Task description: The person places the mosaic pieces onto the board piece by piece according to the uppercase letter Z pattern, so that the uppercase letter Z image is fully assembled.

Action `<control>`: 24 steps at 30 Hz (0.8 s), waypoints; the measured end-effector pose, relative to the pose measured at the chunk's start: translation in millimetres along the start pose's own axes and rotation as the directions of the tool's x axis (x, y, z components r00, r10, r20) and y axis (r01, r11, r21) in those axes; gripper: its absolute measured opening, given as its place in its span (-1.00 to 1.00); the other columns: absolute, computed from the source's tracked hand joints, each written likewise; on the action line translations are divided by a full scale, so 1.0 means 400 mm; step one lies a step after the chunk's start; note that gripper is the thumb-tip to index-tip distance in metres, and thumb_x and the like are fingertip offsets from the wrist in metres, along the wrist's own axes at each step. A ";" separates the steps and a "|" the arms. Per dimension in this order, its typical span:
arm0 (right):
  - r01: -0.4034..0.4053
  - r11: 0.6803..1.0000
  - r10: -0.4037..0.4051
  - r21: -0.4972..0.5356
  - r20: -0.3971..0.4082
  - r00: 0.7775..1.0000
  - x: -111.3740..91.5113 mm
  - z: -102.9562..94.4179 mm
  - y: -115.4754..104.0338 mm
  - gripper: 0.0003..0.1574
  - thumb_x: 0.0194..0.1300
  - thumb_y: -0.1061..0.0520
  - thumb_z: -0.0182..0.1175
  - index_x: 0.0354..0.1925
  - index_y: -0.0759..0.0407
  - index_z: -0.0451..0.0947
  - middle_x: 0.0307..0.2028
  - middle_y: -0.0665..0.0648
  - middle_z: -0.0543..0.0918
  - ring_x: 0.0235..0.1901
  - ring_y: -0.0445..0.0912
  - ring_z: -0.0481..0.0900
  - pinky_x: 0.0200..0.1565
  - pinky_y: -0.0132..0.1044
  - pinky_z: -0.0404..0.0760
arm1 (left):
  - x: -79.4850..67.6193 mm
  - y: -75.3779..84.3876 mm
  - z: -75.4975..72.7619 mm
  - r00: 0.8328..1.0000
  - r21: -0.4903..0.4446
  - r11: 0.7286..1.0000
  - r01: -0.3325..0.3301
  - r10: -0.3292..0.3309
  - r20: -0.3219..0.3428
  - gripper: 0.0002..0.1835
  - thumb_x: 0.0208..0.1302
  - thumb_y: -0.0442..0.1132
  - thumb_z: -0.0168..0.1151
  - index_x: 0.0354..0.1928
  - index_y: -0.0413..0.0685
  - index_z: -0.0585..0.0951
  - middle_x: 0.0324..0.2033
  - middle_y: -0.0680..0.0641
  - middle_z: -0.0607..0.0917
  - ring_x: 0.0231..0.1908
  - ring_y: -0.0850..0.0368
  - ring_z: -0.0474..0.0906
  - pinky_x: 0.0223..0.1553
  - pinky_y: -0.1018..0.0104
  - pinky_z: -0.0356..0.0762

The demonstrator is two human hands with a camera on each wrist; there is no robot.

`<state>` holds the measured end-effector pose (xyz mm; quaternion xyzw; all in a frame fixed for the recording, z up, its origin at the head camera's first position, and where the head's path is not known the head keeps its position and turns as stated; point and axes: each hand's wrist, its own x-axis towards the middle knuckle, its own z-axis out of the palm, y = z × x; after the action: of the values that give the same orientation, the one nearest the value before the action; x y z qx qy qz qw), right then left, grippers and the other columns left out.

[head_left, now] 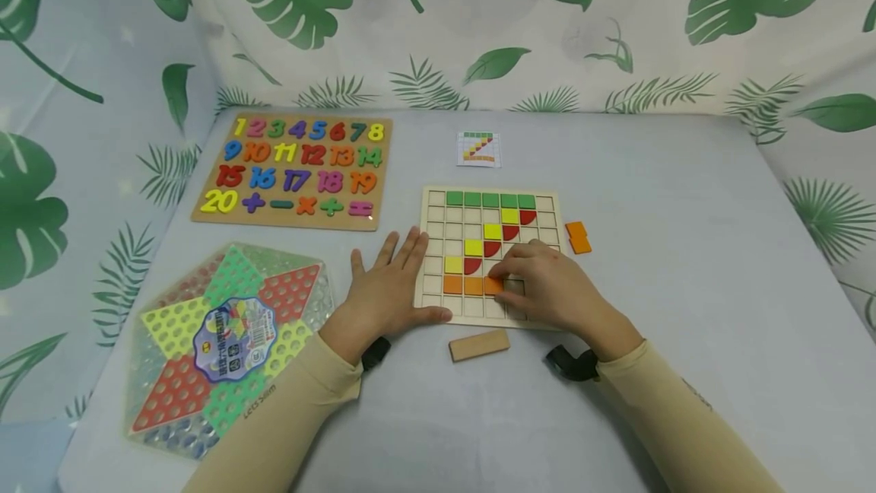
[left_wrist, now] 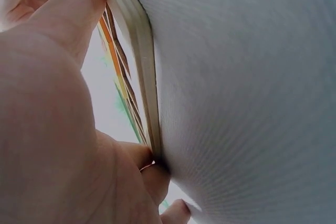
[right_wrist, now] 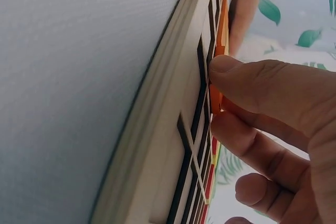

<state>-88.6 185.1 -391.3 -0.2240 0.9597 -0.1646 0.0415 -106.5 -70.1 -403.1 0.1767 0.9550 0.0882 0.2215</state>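
A wooden grid board [head_left: 547, 227] lies mid-table, carrying a row of green square tiles [head_left: 490, 200], diagonals of yellow squares [head_left: 474, 248] and red quarter-round tiles [head_left: 491, 249], and an orange row below. My right hand [head_left: 557, 284] pinches an orange square tile [right_wrist: 216, 97] between thumb and fingers, at the right end of two orange tiles [head_left: 453, 284]. The right wrist view shows this tile at the grid surface; whether it is fully seated I cannot tell. My left hand [head_left: 383, 291] rests against the board's left edge, fingers spread, thumb at the lower left corner.
Loose orange tiles [head_left: 578, 237] lie right of the board. A plain wooden block [head_left: 479, 345] is in front, a pattern card [head_left: 479, 151] behind. At left are a number puzzle board [head_left: 290, 215] and a hexagonal star-patterned peg board [head_left: 287, 291].
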 end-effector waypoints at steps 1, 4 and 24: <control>-0.002 1.000 0.002 0.002 -0.001 1.000 -0.001 -0.001 0.001 -0.69 0.16 0.07 0.55 -0.10 0.07 0.82 -0.17 0.03 0.80 -0.04 0.00 0.65 0.12 0.02 0.66 | 0.001 0.000 0.000 1.000 0.002 1.000 0.001 -0.001 0.001 0.35 0.14 0.61 0.19 0.70 0.11 -0.27 0.70 0.07 -0.30 0.70 -0.10 -0.35 0.51 -0.57 -0.23; -0.004 1.000 0.004 0.005 -0.005 1.000 -0.005 -0.001 0.004 -0.71 0.16 0.09 0.54 -0.11 0.08 0.83 -0.18 0.02 0.80 -0.04 0.00 0.66 0.11 0.01 0.67 | 0.002 0.000 0.000 1.000 0.007 1.000 0.003 -0.003 0.006 0.36 0.14 0.62 0.18 0.70 0.11 -0.28 0.70 0.07 -0.30 0.70 -0.10 -0.35 0.51 -0.57 -0.23; -0.178 0.983 0.180 0.040 -0.071 0.981 -0.051 -0.063 0.099 -0.57 0.25 0.09 0.48 0.09 0.10 0.76 0.08 0.22 0.71 0.14 0.17 0.60 0.10 0.21 0.64 | -0.005 0.004 -0.007 1.000 -0.012 1.000 0.002 -0.002 0.013 0.35 0.14 0.59 0.22 0.70 0.10 -0.27 0.70 0.07 -0.30 0.70 -0.11 -0.37 0.51 -0.57 -0.27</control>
<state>-90.5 235.0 -380.5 -0.1298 0.9739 -0.1846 0.0241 -105.9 -69.7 -399.4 0.1751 0.9530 0.0927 0.2290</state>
